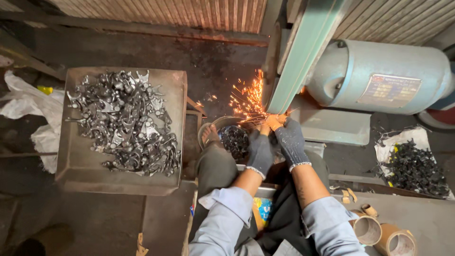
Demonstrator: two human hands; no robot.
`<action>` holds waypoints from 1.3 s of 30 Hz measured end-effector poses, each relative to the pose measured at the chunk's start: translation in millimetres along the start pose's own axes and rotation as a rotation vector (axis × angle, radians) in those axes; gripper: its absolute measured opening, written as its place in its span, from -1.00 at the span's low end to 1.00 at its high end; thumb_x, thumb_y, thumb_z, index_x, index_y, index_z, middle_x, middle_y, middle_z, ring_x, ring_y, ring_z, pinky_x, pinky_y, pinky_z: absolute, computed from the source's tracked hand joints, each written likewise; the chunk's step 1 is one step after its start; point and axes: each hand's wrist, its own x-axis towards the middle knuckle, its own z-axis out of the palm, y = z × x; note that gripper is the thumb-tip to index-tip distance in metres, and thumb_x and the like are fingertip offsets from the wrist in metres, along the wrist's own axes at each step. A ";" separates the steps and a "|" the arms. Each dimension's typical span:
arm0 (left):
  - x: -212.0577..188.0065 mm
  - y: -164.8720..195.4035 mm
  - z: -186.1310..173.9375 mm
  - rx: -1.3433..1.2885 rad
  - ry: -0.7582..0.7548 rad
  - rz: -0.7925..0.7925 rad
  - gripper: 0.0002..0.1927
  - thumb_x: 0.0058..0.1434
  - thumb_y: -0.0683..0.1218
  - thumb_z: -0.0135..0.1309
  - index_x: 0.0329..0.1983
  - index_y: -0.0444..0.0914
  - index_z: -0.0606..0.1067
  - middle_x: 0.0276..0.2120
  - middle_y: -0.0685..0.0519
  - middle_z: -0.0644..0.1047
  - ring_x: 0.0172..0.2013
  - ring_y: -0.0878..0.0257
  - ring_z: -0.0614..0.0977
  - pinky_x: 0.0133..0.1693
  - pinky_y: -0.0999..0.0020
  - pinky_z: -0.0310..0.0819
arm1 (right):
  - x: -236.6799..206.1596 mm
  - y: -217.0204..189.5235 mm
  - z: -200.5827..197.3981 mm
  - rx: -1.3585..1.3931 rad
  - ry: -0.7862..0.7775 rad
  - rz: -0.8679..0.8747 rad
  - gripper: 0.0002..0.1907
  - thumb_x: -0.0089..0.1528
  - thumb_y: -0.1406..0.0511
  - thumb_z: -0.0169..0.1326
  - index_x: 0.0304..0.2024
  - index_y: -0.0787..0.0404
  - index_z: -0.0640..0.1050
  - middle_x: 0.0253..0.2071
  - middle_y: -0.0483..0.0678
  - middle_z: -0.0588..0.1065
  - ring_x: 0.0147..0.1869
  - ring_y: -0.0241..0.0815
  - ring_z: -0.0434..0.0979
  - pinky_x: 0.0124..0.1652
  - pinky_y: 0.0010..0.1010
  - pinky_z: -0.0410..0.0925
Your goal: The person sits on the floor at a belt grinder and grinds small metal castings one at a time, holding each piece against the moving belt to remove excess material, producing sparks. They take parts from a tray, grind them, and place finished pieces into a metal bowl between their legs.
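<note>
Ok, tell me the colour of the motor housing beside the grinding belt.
Pale blue-grey; the motor housing shows best in the head view.

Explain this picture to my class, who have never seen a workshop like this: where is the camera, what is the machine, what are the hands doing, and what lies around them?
The camera sits on the worker's head, looking down. Both gloved hands, the left hand and the right hand, press a small workpiece, mostly hidden, against a moving grinding belt; orange sparks fly off to the left. The pale blue drum is the motor beside the belt. A metal tray holds a heap of shiny metal parts. A bowl below the hands holds dark pieces, and another dark pile lies at the right. Cardboard tubes sit nearby.
</note>
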 end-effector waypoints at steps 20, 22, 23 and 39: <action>28.3 8.1 -2.2 1.134 -0.013 0.814 -0.74 0.37 -0.04 0.06 -0.09 -0.35 0.57 -0.19 -0.17 0.66 -0.16 0.02 0.72 -0.10 0.24 0.57 | 31.8 51.1 -7.7 0.502 -0.125 -0.049 -0.72 0.36 0.24 0.10 -0.11 0.39 0.58 -0.19 -0.02 0.61 -0.19 -0.25 0.60 -0.15 -0.43 0.48; 25.9 6.5 -1.4 1.209 -0.003 0.792 -0.73 0.38 -0.03 0.06 -0.12 -0.35 0.57 -0.19 -0.19 0.66 -0.16 -0.02 0.71 -0.11 0.21 0.56 | 30.3 49.7 -9.6 0.490 -0.110 -0.068 -0.72 0.38 0.25 0.10 -0.10 0.41 0.59 -0.19 -0.01 0.60 -0.19 -0.25 0.58 -0.15 -0.43 0.46; 24.9 6.0 0.3 1.243 -0.010 0.771 -0.72 0.39 -0.01 0.05 -0.13 -0.35 0.57 -0.18 -0.20 0.66 -0.16 -0.05 0.69 -0.13 0.19 0.54 | 29.3 48.4 -10.6 0.476 -0.105 -0.084 -0.71 0.39 0.25 0.11 -0.09 0.42 0.59 -0.19 0.00 0.60 -0.19 -0.25 0.57 -0.16 -0.43 0.44; 21.1 22.2 16.8 1.543 -0.095 0.538 -0.67 0.31 0.10 0.00 -0.09 -0.19 0.62 -0.16 -0.15 0.65 -0.14 -0.10 0.66 -0.09 0.08 0.52 | 4.7 56.9 -18.8 0.553 -0.031 -0.092 -0.67 0.40 0.16 0.17 -0.11 0.37 0.57 -0.27 0.02 0.53 -0.35 -0.16 0.45 -0.39 -0.34 0.29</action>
